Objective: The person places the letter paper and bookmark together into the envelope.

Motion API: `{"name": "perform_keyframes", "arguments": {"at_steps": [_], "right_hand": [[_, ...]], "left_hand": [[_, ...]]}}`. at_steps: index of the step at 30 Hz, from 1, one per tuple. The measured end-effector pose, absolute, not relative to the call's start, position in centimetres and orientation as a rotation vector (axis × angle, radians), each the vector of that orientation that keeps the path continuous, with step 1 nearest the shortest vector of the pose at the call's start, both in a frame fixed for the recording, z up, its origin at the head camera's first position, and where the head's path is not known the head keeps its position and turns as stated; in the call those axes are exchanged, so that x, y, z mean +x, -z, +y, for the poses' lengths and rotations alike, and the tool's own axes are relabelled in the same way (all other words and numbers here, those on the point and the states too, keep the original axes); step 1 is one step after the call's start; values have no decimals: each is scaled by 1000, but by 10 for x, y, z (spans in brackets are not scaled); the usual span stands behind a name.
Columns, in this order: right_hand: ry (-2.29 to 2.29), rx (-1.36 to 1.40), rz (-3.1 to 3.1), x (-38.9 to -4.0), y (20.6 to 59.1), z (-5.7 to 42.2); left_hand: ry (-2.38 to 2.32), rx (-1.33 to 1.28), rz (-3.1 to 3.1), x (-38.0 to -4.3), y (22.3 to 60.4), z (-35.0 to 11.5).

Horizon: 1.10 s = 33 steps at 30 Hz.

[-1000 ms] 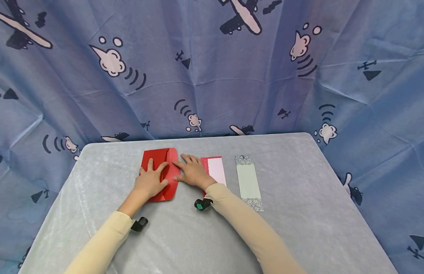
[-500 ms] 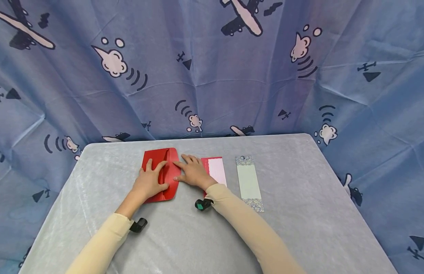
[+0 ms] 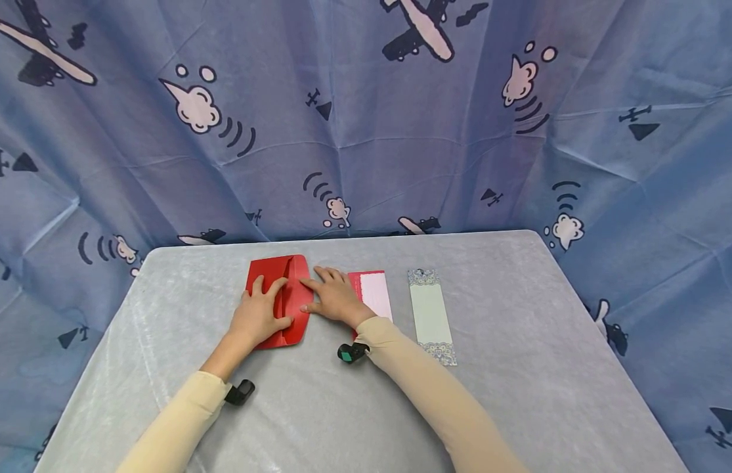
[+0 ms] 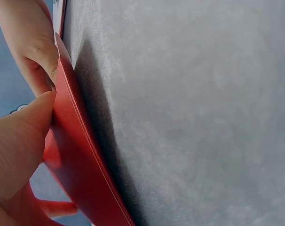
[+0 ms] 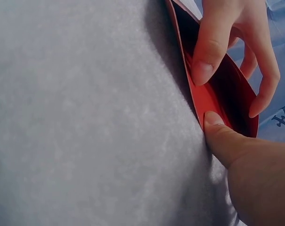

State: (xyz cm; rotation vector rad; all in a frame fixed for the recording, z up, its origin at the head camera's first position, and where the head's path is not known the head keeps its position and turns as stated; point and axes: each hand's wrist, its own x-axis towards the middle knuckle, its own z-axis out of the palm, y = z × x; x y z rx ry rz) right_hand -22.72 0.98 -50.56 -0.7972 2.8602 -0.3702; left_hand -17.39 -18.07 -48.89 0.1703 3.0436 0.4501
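A red envelope (image 3: 270,265) lies at the back left of the table, its flap unfolded toward the right. My left hand (image 3: 256,314) rests on it with fingers spread over the body and thumb on the flap. In the right wrist view, the envelope's mouth (image 5: 227,87) gapes between the left thumb and fingers. My right hand (image 3: 336,299) touches the flap's right edge, its thumb pressing the flap next to the left thumb. In the left wrist view, the red paper (image 4: 79,160) stands slightly off the table, casting a shadow.
Partly under the right forearm lies a red card with a white panel (image 3: 374,293). Farther right is a pale green bookmark (image 3: 430,315) with patterned ends. The grey table (image 3: 519,368) meets a blue airplane-print curtain (image 3: 366,118) behind.
My left hand has shifted very slightly, the thumb staying on the flap. Both the right hand and the envelope stay practically where they were.
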Motion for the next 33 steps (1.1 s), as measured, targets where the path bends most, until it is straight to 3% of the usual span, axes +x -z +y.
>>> {"name": "perform_keyframes", "arguments": {"at_steps": [33], "right_hand": [[762,-799,2782,-229,502,22]], "left_hand": [[-465,177,3089,-172,494,-178]]}}
